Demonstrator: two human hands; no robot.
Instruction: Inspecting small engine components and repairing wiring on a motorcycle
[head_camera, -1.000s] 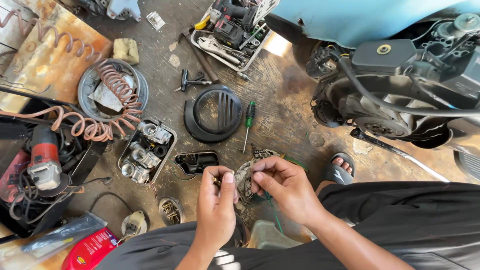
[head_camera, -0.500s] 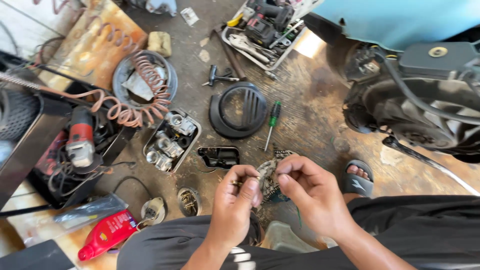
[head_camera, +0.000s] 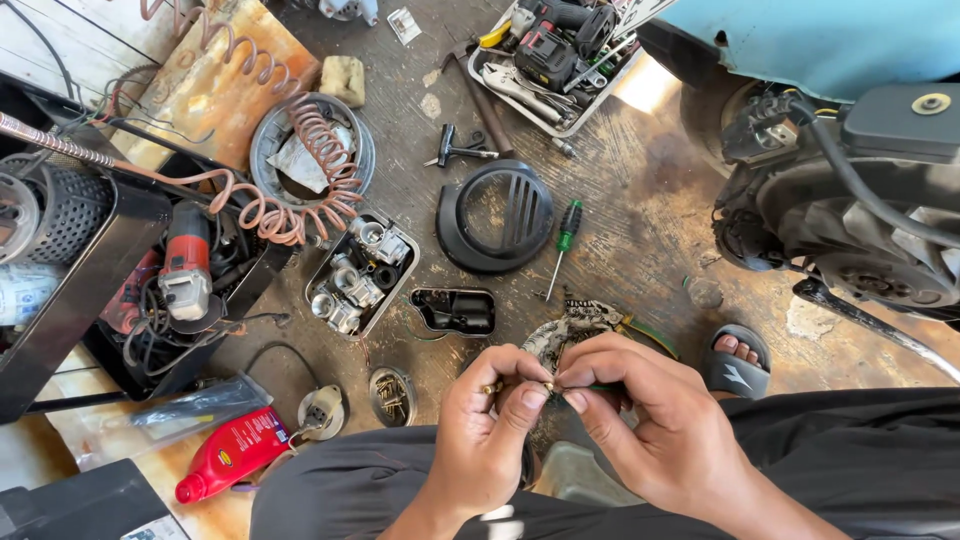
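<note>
My left hand (head_camera: 488, 420) and my right hand (head_camera: 640, 415) meet in front of my lap, fingertips pinched together on a small brass part (head_camera: 545, 386). Another tiny brass piece (head_camera: 489, 388) sticks out of my left fingers. Just behind the hands lies a patterned rag (head_camera: 568, 330) on the oily floor. A black plastic part (head_camera: 455, 310) lies to the left of the rag. Farther back sit a black round vented cover (head_camera: 495, 215) and a green-handled screwdriver (head_camera: 562, 240).
A metal tray of carburettor parts (head_camera: 360, 275) and a small tin of screws (head_camera: 390, 395) lie left of the hands. A red bottle (head_camera: 235, 452), an angle grinder (head_camera: 185, 270), a coiled air hose (head_camera: 300, 150), a tool tray (head_camera: 555, 55) and a scooter engine (head_camera: 850, 220) surround me. My sandalled foot (head_camera: 737, 358) rests right.
My fingertips have closed together on the small brass part and the hands have come nearer each other. The camera has shifted, so the floor items sit further right in view.
</note>
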